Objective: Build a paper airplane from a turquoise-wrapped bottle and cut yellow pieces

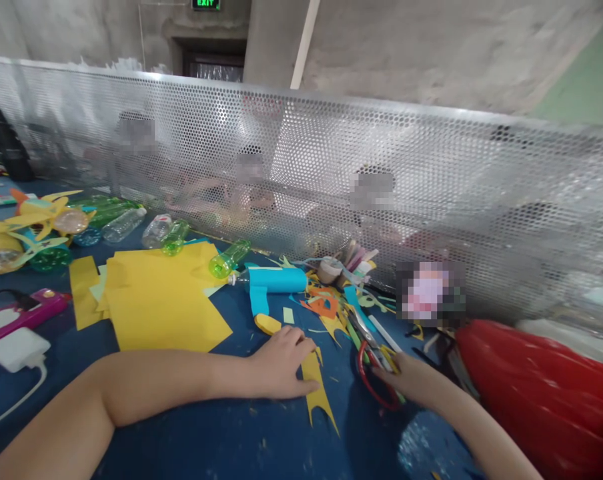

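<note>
My left hand [284, 365] lies on the blue table, thumb and fingers apart. Its thumb touches a cut yellow paper scrap [317, 383]. Just beyond it are a yellow paper oval [268, 325] and a clear bottle wrapped in blue paper [276, 280]. My right hand [411, 379] is closed at the handles of the scissors [369, 363], which have a large red loop. The blades point away from me, among the paper scraps; some fingers are hidden.
Yellow paper sheets [156, 293] lie left of centre. Plastic bottles [124, 225] and yellow paper-decorated bottles [44, 217] stand behind them. A white charger [17, 350] sits at left, a red plastic bag [541, 380] at right. A perforated metal screen [301, 153] closes the back, people beyond it.
</note>
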A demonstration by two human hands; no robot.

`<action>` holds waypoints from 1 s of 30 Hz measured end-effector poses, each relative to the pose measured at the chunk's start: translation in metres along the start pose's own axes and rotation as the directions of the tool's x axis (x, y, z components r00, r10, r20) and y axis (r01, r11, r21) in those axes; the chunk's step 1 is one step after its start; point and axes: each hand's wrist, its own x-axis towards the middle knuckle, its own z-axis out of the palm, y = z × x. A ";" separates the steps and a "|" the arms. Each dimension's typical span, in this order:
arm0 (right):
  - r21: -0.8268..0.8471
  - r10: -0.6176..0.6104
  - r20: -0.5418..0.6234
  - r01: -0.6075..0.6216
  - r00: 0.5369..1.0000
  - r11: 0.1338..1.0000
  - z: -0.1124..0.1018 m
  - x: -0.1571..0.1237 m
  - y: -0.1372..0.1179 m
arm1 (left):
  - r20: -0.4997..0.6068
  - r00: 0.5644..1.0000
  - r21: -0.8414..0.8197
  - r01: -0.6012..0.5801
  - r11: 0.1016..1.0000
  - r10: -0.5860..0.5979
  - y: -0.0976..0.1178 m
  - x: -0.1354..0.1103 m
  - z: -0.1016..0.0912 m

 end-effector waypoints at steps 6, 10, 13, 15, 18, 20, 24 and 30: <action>0.095 0.063 0.059 -0.068 0.996 0.993 -0.002 0.000 0.002 | -0.015 0.999 -0.088 -0.037 0.995 0.036 -0.002 0.000 0.001; 0.120 0.118 -0.067 -0.110 0.991 0.987 -0.008 0.002 0.007 | -0.007 0.997 -0.128 -0.074 0.989 0.073 -0.004 0.001 0.002; 0.173 0.100 -0.187 -0.068 0.977 0.983 -0.018 0.000 0.003 | 0.015 0.998 -0.176 -0.065 0.982 0.069 -0.004 0.001 0.001; 0.239 0.067 -0.224 -0.011 0.972 0.971 -0.021 -0.004 -0.008 | 0.020 0.998 -0.207 -0.055 0.977 0.061 -0.004 0.002 0.000; 0.512 -0.036 -0.216 0.145 0.976 0.846 -0.016 -0.011 -0.032 | 0.009 0.998 -0.237 -0.053 0.970 0.057 -0.004 0.003 -0.001; 0.752 -0.076 -0.148 0.162 0.986 0.640 -0.005 -0.014 -0.049 | 0.004 0.998 -0.245 -0.052 0.968 0.055 -0.006 0.004 -0.001; 0.953 0.015 0.031 -0.035 0.999 0.302 0.011 -0.020 -0.075 | -0.013 0.998 -0.249 -0.061 0.966 0.060 -0.007 0.005 0.000; 0.981 -0.088 0.106 -0.089 0.991 0.174 0.002 -0.035 -0.087 | -0.054 0.994 -0.274 -0.106 0.956 0.094 -0.009 0.004 0.004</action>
